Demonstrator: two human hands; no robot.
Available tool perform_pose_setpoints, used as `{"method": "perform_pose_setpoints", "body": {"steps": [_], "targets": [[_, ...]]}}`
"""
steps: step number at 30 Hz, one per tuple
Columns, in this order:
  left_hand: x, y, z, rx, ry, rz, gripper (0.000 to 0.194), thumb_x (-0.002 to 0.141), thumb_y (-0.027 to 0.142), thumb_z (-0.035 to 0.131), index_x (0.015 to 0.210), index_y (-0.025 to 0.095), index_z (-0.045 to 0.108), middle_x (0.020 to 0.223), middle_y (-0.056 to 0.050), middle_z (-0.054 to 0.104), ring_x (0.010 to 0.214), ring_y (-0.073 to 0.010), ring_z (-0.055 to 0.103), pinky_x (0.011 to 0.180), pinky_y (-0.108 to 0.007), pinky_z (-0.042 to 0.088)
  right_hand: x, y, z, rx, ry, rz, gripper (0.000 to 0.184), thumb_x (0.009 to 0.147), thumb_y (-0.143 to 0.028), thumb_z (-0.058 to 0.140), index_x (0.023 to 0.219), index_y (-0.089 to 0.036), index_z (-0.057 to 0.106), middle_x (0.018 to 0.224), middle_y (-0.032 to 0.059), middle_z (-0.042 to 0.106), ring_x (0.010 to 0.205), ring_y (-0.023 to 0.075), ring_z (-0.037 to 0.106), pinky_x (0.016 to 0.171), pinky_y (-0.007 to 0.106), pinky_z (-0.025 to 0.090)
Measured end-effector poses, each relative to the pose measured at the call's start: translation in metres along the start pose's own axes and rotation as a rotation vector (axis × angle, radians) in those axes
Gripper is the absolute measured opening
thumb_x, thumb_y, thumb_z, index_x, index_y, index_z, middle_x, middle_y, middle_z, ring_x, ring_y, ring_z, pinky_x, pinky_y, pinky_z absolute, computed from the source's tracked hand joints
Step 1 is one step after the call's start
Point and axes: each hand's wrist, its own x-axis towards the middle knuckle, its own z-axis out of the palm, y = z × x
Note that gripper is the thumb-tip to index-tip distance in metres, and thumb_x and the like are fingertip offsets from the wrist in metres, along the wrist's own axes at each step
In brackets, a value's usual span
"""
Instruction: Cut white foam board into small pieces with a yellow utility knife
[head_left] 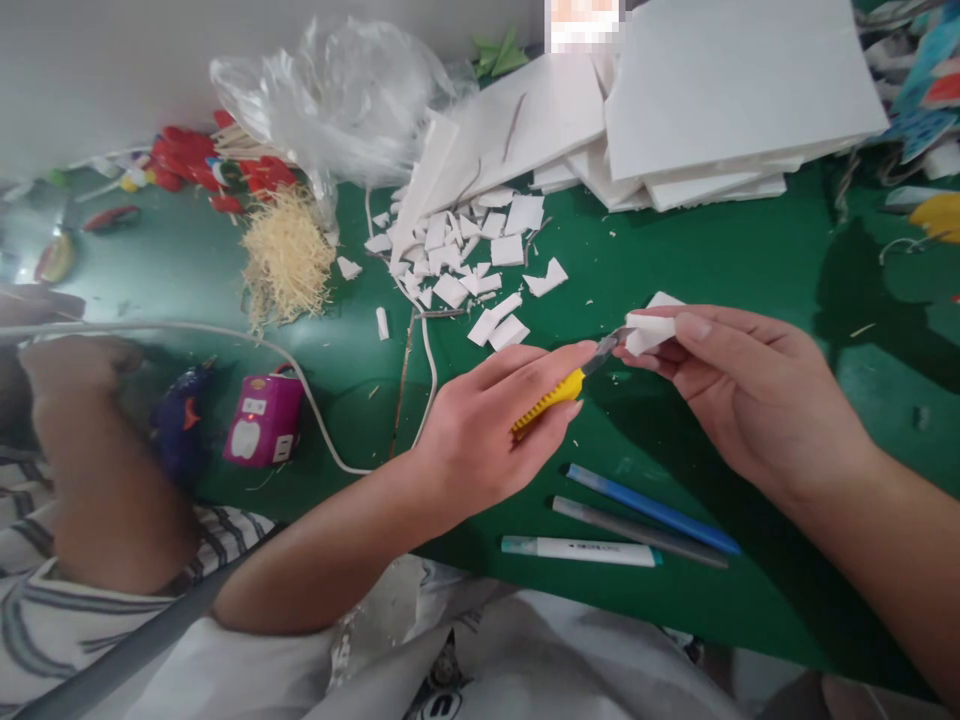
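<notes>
My left hand [480, 430] is wrapped round a yellow utility knife [549, 400], its blade [604, 352] pointing up and to the right. The blade's tip meets the edge of a small white foam board piece [649, 330]. That piece is pinched between the thumb and fingers of my right hand [757, 390], held above the green table. Part of the piece is hidden behind my right thumb. Many similar white offcuts [450, 255] lie in a loose pile beyond my left hand. Below both hands rest a blue pen [652, 508], a grey pen [637, 530] and a white marker [589, 551].
White foam sheets [742, 90] are stacked at the back, beside a clear plastic bag [352, 100]. Straw-like shreds [289, 255], a magenta power adapter [264, 418] and a white cable [322, 425] lie left. A co-worker's arm [105, 450] rests at the left edge.
</notes>
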Motion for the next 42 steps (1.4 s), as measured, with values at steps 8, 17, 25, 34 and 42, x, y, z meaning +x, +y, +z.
{"method": "perform_pose_setpoints", "body": {"steps": [8,17,25,34,42], "targets": [[-0.0011,0.0001,0.0004,0.033,0.001,0.007,0.028,0.1,0.01,0.065,0.127,0.013,0.07,0.109,-0.006,0.078,0.096,-0.0103,0.074,0.092,-0.02,0.06,-0.001,-0.0006,0.0006,0.003,-0.007,0.005,0.013,0.075,-0.046,0.091,0.078,-0.035,0.084,0.086,0.0011,0.08,0.086,0.0199,0.074,0.084,0.04,0.063],[-0.0012,0.0018,-0.0003,0.058,-0.001,0.01,0.027,0.099,0.009,0.065,0.126,0.009,0.071,0.109,-0.008,0.078,0.094,-0.0106,0.073,0.092,-0.02,0.059,-0.0002,0.0009,0.0009,0.008,0.007,0.01,0.009,0.075,-0.042,0.09,0.078,-0.036,0.085,0.085,0.0003,0.081,0.086,0.0199,0.075,0.084,0.038,0.063],[-0.0015,0.0031,-0.0012,0.083,-0.005,-0.01,0.029,0.101,0.012,0.064,0.128,0.019,0.069,0.11,-0.005,0.079,0.095,-0.0121,0.075,0.089,-0.023,0.062,-0.0005,-0.0009,0.0003,-0.023,0.018,0.031,0.004,0.079,-0.037,0.086,0.076,-0.038,0.083,0.089,0.0001,0.081,0.089,0.0234,0.074,0.091,0.046,0.063],[-0.002,0.0025,-0.0004,0.101,-0.008,-0.01,0.028,0.101,0.012,0.064,0.128,0.018,0.07,0.111,-0.005,0.079,0.095,-0.0123,0.075,0.09,-0.022,0.062,-0.0006,-0.0017,0.0029,-0.014,0.023,0.022,0.016,0.069,-0.045,0.094,0.076,-0.036,0.083,0.083,-0.0016,0.08,0.085,0.02,0.076,0.086,0.041,0.064],[-0.0022,0.0018,0.0001,0.109,0.001,-0.004,0.028,0.1,0.012,0.064,0.127,0.017,0.07,0.11,-0.005,0.079,0.094,-0.0125,0.075,0.09,-0.022,0.062,-0.0005,-0.0009,0.0019,-0.007,0.023,0.008,0.021,0.068,-0.048,0.095,0.079,-0.033,0.084,0.083,-0.0011,0.081,0.083,0.018,0.076,0.084,0.038,0.064]]}}
